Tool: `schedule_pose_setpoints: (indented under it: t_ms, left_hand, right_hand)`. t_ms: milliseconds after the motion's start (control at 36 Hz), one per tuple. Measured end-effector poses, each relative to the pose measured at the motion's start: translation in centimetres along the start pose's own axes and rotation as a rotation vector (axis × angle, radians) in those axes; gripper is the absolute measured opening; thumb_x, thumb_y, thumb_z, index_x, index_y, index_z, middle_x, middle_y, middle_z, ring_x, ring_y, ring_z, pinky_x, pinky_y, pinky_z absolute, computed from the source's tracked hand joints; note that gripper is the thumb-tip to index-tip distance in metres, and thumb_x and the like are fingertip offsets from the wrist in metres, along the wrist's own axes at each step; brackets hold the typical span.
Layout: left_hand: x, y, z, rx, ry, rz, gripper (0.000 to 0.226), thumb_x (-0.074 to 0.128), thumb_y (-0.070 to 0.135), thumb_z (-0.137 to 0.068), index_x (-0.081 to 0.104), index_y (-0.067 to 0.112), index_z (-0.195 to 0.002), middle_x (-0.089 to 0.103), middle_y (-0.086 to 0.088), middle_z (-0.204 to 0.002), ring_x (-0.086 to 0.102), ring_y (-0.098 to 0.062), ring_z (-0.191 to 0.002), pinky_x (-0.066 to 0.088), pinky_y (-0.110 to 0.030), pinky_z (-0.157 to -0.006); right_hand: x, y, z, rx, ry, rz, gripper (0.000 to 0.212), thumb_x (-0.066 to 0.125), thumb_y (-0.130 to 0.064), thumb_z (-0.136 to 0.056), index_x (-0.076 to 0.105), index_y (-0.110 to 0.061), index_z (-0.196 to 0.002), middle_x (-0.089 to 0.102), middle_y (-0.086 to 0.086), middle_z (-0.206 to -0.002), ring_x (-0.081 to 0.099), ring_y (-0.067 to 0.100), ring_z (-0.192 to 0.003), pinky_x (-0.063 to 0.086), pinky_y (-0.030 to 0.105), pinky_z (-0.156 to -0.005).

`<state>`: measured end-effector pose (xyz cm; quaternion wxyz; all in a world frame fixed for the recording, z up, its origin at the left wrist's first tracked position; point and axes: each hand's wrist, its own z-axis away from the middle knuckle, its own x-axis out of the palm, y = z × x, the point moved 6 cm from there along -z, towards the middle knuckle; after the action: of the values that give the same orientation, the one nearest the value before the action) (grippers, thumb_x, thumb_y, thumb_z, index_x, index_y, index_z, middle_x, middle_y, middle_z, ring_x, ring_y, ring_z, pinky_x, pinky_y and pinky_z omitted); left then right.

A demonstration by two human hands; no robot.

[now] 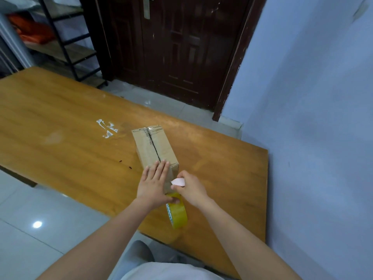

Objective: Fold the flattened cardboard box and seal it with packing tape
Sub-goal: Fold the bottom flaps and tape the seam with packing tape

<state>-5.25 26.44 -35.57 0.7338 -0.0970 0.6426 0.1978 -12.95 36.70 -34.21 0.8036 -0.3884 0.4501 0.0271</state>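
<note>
Two hands work at lower centre: your left hand (pixel 154 183) lies flat, pinning the box (pixel 154 147) steady, while your right hand (pixel 190 185) grips a pink cutter (pixel 178 181) beside the tape roll (pixel 177 212).

A dark wooden door (pixel 177 47) and metal shelving (pixel 66 43) stand beyond the table (pixel 60 118).

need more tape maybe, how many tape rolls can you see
1: a yellow tape roll hanging off the near table edge, below the box. Others may lie out of view.
</note>
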Motion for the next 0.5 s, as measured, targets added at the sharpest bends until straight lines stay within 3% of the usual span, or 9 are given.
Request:
schedule_pose_setpoints:
  t_ms: [278,500]
  left_hand:
    - [0.07,-0.06,-0.06,0.004,0.004,0.000,0.125,0.043,0.087,-0.063,-0.033,0.020,-0.137,-0.024,0.004,-0.155,-0.025,-0.015,-0.141,-0.013,-0.039,-0.115]
    - [0.06,-0.03,0.00,0.006,0.014,-0.004,0.125,0.042,0.087,-0.064,-0.032,0.020,-0.138,-0.023,0.003,-0.155,-0.025,-0.014,-0.141,-0.014,-0.039,-0.115]
  right_hand:
    - [0.23,-0.67,-0.54,0.008,-0.031,0.035,0.032,0.063,-0.040,-0.084,0.053,-0.022,-0.108,0.061,0.001,-0.110,0.052,0.019,-0.088,0.037,0.030,-0.064]
    - [0.28,-0.91,-0.82,0.037,-0.028,0.092,0.036,0.062,-0.040,-0.084,0.053,-0.019,-0.112,0.061,0.003,-0.113,0.057,0.025,-0.099,0.037,0.030,-0.066]
